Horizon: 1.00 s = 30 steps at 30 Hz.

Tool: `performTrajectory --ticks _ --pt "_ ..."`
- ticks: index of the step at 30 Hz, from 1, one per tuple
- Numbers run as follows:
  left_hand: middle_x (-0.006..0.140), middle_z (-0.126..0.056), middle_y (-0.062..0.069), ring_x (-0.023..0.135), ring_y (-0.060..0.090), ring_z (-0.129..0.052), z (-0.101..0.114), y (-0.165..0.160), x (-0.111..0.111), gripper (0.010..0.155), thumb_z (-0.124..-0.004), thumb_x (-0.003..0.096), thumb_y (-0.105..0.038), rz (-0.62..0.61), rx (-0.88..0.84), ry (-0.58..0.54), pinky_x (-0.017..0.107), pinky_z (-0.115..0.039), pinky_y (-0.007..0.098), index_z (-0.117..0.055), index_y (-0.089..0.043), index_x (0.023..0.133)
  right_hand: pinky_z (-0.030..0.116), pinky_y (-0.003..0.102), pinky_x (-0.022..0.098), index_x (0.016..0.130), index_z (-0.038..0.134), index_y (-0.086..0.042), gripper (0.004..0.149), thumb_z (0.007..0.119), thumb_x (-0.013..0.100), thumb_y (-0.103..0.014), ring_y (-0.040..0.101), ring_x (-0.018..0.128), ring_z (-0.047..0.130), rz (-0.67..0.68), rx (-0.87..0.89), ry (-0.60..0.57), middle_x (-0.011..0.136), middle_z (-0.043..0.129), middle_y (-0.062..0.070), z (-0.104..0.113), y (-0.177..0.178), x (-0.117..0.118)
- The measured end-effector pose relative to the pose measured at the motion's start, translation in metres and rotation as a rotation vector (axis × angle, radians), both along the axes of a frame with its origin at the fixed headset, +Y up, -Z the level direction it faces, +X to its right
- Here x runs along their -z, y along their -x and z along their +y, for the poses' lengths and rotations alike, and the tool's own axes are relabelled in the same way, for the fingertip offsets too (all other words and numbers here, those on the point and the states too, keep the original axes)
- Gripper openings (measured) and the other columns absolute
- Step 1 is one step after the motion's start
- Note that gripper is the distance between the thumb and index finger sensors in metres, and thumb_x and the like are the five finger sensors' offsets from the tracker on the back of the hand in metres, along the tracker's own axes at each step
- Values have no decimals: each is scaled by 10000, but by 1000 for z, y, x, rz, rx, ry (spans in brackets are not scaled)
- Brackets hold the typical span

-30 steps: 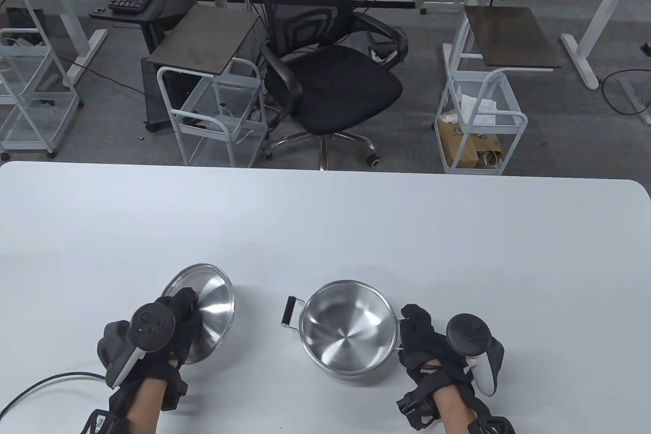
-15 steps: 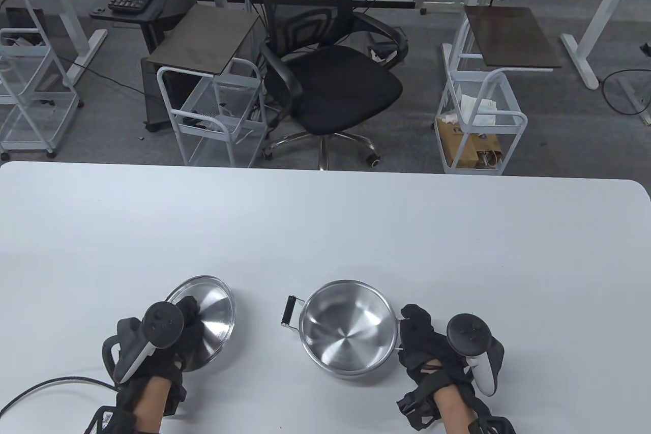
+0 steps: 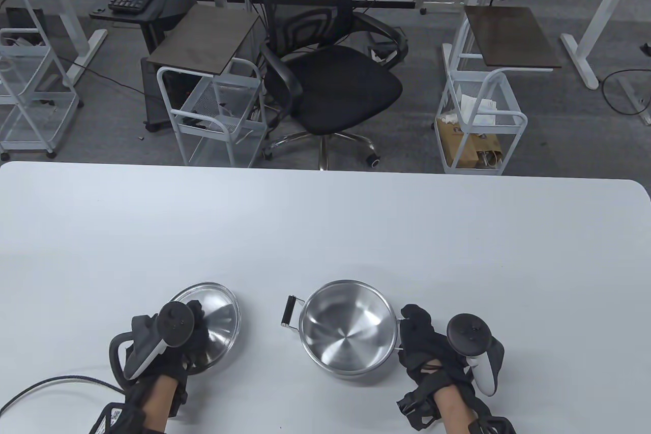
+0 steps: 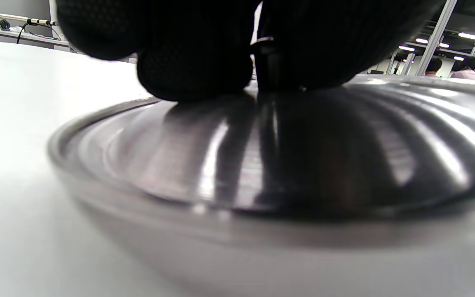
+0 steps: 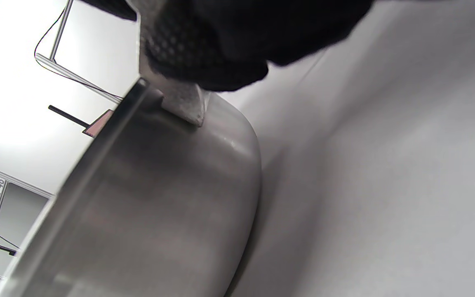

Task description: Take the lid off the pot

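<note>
The lid (image 3: 216, 319) is held by its knob in the closed grip of the left hand (image 3: 170, 347), low over the worktop (image 3: 325, 220), left of the pot (image 3: 348, 328). The pot's near side handle is clasped by the right hand (image 3: 432, 347). Nothing is seen inside the open pot.

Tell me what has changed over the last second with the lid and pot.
The left hand has lowered the lid from a steep tilt to nearly flat on the table, still gripping its knob. The pot and the right hand on its side handle have not moved.
</note>
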<state>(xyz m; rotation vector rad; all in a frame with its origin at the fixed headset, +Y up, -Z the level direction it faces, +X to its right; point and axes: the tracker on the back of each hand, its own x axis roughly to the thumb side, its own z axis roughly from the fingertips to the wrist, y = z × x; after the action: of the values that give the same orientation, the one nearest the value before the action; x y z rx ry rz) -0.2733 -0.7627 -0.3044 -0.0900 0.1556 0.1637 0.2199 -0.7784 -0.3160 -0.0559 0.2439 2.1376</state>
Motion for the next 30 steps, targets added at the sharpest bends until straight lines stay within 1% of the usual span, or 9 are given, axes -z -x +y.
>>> performTrajectory --ticks 17,21,24,25,27,30 --pt "406 -1177 -60 317 -210 -1093 -4 -15 4 444 -1048 358 -109 -25 69 37 466 -852 333 -982 -232 779 768 388 133 1017 426 -115 539 579 572 -378 242 142 863 1 12 4 539 897 -174 0 0 0" --pt "412 -1180 -31 304 -206 -1100 -7 -18 4 430 -1035 399 -129 -30 85 73 482 -845 333 -961 -225 812 768 389 135 1018 427 -115 540 581 572 -378 243 144 864 2 14 5 542 897 -175 0 0 0" --pt "416 -1181 -30 306 -206 -1102 -7 -18 5 440 -1035 401 -137 -29 82 66 482 -843 337 -951 -229 823 769 390 135 1019 426 -116 542 583 573 -378 245 145 864 3 14 5 541 899 -173 0 0 0" --pt "426 -1180 -31 309 -202 -1105 -7 -18 4 439 -1028 407 -161 -26 83 64 483 -842 339 -943 -231 832 769 390 137 1020 424 -117 542 585 573 -379 246 146 866 4 14 5 543 899 -174 0 -1 0" --pt "497 -1173 -9 335 -165 -1123 -6 -17 3 436 -973 445 -283 -3 66 56 493 -836 358 -907 -243 874 770 397 144 1026 423 -119 552 588 574 -390 256 159 870 5 13 2 561 897 -183 0 -1 -1" --pt "728 -1104 50 468 19 -1148 -3 -15 -2 502 -886 477 -429 24 -15 3 518 -820 415 -836 -262 947 776 424 186 1039 420 -120 592 592 569 -436 291 212 891 -28 11 -20 559 947 -70 4 -7 -3"
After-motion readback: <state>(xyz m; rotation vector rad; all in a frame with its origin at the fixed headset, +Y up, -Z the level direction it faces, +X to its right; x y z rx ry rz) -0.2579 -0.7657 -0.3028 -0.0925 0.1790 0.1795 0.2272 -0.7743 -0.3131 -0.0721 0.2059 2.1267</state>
